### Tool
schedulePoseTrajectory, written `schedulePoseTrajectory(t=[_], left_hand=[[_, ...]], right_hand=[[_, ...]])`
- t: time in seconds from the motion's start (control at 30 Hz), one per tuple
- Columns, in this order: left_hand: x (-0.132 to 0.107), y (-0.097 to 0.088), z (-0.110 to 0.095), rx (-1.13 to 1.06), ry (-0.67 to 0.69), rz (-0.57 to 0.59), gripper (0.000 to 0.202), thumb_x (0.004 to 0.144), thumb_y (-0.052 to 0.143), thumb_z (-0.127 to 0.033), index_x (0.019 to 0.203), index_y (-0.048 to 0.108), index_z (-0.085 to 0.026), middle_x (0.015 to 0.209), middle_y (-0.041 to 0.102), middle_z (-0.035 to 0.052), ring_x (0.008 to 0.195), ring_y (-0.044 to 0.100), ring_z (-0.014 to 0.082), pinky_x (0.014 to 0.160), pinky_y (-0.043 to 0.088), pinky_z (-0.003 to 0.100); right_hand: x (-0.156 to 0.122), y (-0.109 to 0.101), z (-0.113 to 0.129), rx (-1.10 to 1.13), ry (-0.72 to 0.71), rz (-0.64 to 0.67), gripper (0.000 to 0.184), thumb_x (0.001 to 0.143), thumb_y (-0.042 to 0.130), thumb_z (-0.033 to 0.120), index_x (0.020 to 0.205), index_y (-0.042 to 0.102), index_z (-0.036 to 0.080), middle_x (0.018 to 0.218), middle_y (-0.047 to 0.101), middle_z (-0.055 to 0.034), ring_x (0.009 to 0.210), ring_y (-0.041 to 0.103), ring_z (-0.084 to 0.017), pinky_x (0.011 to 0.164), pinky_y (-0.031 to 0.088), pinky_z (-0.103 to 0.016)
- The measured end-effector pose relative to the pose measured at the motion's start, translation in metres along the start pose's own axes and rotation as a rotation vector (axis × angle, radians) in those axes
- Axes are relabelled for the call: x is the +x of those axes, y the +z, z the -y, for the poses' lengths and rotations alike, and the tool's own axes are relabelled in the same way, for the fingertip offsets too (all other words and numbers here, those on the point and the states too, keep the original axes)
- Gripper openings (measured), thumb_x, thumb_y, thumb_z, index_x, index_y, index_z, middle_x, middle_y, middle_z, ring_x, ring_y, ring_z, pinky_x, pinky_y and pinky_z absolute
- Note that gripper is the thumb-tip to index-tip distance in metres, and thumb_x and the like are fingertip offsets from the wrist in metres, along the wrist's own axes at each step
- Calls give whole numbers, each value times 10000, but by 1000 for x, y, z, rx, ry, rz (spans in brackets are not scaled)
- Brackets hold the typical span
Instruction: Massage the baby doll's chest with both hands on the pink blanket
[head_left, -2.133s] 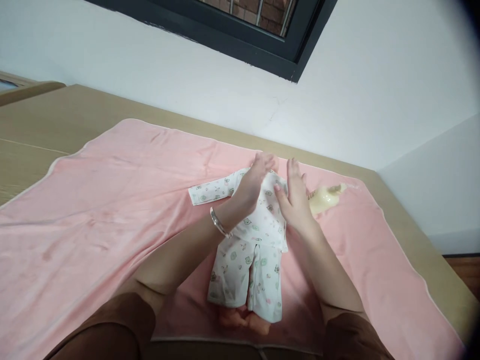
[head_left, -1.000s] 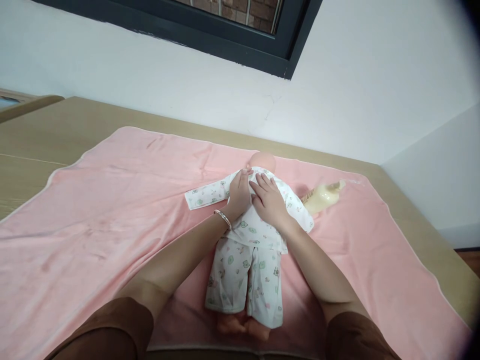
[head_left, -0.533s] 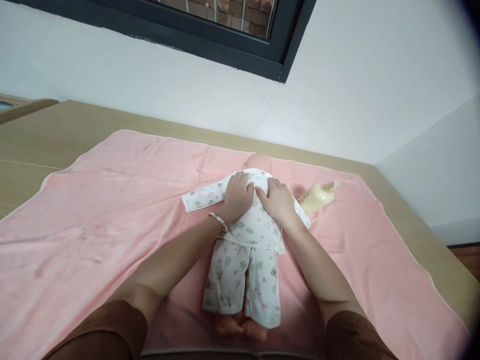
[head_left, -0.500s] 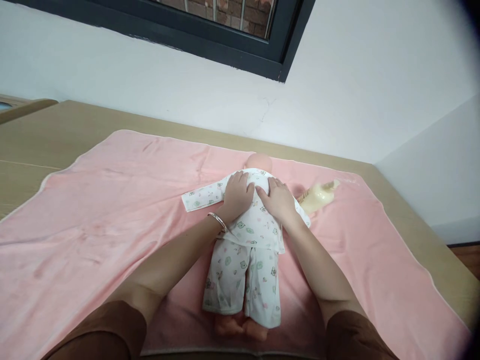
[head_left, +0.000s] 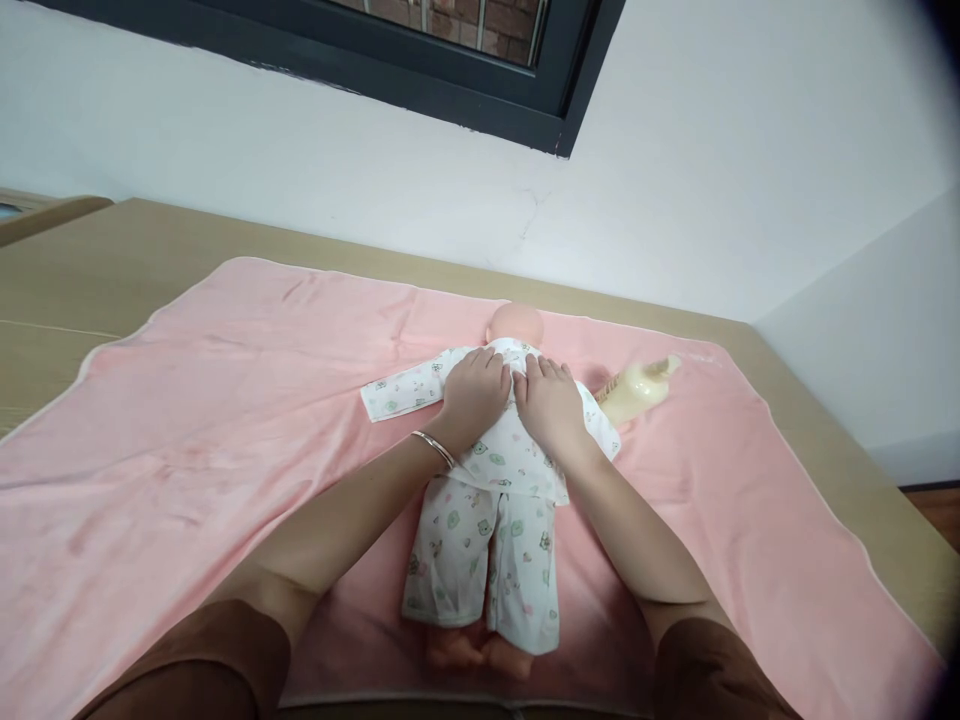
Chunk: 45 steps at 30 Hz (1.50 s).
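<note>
A baby doll (head_left: 516,323) lies on a pink blanket, its head toward the wall and its feet toward me. No face shows, only the smooth round head. It wears a white printed top (head_left: 501,455) and matching trousers (head_left: 450,555). My left hand (head_left: 475,392), with a bangle at the wrist, lies flat on the left half of the doll's upper body. Flat on the right half rests my right hand (head_left: 551,398). The thumbs nearly meet in the middle. One sleeve (head_left: 405,391) stretches out to the left.
The pink blanket (head_left: 225,420) covers most of the wooden table (head_left: 195,232). A pale yellow bottle (head_left: 637,390) lies right of the doll, by its right sleeve. Behind the table rises a white wall with a dark window frame (head_left: 450,95).
Both hands have drawn closer together on the doll's upper body, the right hand shifting left. The doll and the bottle stay where they were.
</note>
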<state>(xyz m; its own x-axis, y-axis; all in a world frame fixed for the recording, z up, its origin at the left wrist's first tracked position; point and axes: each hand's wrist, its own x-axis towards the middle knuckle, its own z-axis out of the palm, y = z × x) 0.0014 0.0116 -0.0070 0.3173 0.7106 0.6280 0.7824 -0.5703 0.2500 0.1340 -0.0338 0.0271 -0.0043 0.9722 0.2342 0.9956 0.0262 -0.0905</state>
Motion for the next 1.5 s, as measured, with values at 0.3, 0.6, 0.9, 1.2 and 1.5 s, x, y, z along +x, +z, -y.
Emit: schedulePoseTrajectory(t=[0.3,0.6,0.9,1.2,1.5], left_hand=[[7,13,14,-81,3,30,360,964,444,-232,1240,621,-82,1272,677,187,1224,603,315,1092,465,490],[-3,7,5,-63,26,-83,278,983,451,-232,962,721,-169,1131,757,133,1115,692,269,997,555,444],[3,14,12,-129,-110,8,335,941,480,-278,1167,683,-137,1272,711,146,1268,615,305,1116,481,499],[5,18,16,-209,-138,89,403,943,440,-294,1270,616,-140,1344,662,156,1331,548,320,1161,419,533],[5,16,14,-200,-156,106,409,953,444,-292,1287,607,-121,1362,652,160,1345,537,322,1168,414,523]], right_hand=[[17,0,-16,79,90,116,631,1011,370,501,1475,468,84,1525,499,-209,1420,440,-355,1181,285,-506],[-4,-6,2,-51,84,56,588,1050,275,422,1480,453,62,1482,538,-231,1397,467,-352,1172,284,-498],[13,1,-16,63,47,82,617,1024,357,485,1471,461,73,1486,541,-205,1401,458,-340,1183,275,-489],[14,11,-19,107,56,58,636,1016,336,492,1513,414,103,1527,500,-190,1434,408,-362,1191,255,-533],[12,12,-17,173,108,91,653,1021,315,506,1547,362,122,1613,383,-180,1518,279,-376,1215,155,-642]])
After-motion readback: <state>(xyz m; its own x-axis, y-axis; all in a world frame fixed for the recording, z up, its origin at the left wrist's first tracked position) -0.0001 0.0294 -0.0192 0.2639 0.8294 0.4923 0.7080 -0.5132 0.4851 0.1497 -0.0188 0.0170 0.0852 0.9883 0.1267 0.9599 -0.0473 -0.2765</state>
